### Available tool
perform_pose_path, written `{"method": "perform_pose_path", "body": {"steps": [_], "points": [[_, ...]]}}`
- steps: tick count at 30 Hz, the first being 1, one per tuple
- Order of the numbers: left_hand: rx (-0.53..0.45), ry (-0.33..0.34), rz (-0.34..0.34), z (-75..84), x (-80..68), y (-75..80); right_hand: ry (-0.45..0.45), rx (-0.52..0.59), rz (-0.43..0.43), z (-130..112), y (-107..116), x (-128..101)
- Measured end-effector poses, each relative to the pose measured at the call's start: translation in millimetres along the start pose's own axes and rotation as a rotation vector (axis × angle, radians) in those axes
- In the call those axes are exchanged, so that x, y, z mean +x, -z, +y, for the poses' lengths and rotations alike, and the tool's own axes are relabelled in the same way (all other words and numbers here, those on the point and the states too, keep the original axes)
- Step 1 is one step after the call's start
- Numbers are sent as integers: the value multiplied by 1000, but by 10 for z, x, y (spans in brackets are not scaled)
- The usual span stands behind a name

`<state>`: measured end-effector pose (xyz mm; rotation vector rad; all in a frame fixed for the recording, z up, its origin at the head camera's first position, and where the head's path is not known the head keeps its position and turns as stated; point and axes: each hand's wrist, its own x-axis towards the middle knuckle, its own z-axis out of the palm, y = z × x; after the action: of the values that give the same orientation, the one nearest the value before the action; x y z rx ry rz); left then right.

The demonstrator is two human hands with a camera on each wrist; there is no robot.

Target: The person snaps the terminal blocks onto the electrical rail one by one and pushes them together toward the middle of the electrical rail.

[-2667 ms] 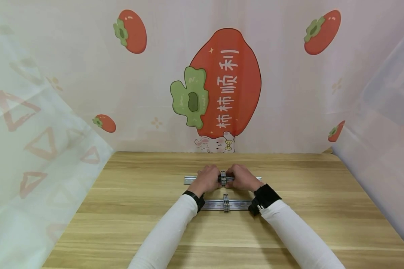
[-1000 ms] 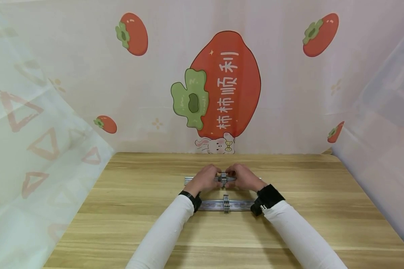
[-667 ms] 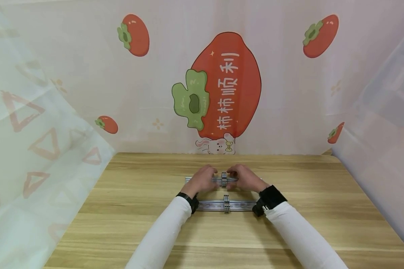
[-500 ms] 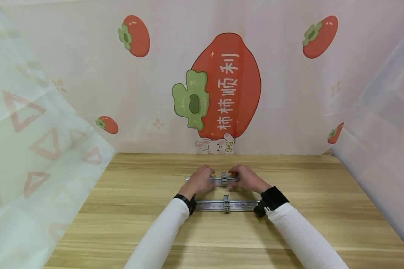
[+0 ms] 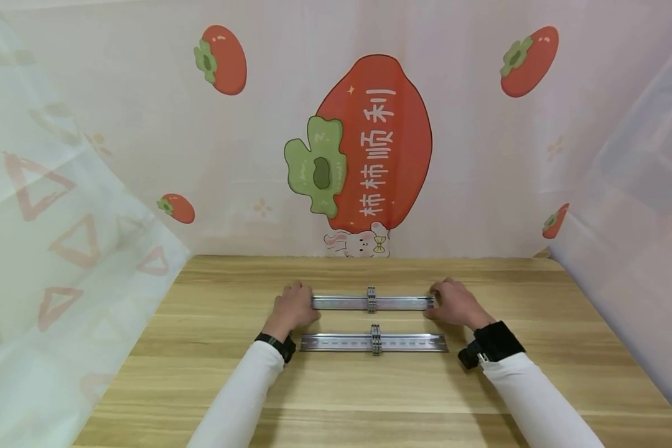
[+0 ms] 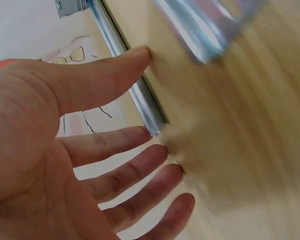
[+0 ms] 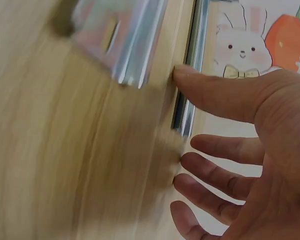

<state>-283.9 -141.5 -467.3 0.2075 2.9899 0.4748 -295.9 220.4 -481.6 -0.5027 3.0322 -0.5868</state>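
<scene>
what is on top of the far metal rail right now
One small grey clip block sits on the far rail at its middle. The left hand and right hand cover its ends.

Two forearms in long white sleeves reach from the bottom edge. The left hand point(image 5: 294, 306) is bare, with a slim black band at its wrist. The right hand point(image 5: 453, 304) is bare too, its wrist wrapped in a wider black strap with a small silver fitting.
</scene>
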Motion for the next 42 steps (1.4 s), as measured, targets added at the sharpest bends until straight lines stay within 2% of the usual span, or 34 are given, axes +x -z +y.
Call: {"method": "perform_pose_path", "body": {"steps": [7,11,13,16,18,21,24,28,34,42], "points": [[-34,-2,-10,-55,14,-19,25,21,7,87,-8,-17],[-26,0,20,-14,23,-27,39,9,34,75,-19,-9],[-1,-35,46,55,41,-35,46,10,54,14,-26,13],[10,-141,63,241,100,-59,85,42,68,-160,-56,93],[-13,-222,40,389,152,-78,128,83,59,-302,-93,174],[-63,-285,-13,576,221,-104,182,145,20,-483,-140,289],[-78,-286,-40,682,262,-114,195,183,-21,-604,-163,367],[-79,-276,-54,730,277,-103,198,221,-52,-693,-169,415],[-92,-300,-61,720,300,-114,197,252,-61,-739,-222,444],[-96,-293,-55,705,331,-146,177,236,-58,-774,-248,472]]}}
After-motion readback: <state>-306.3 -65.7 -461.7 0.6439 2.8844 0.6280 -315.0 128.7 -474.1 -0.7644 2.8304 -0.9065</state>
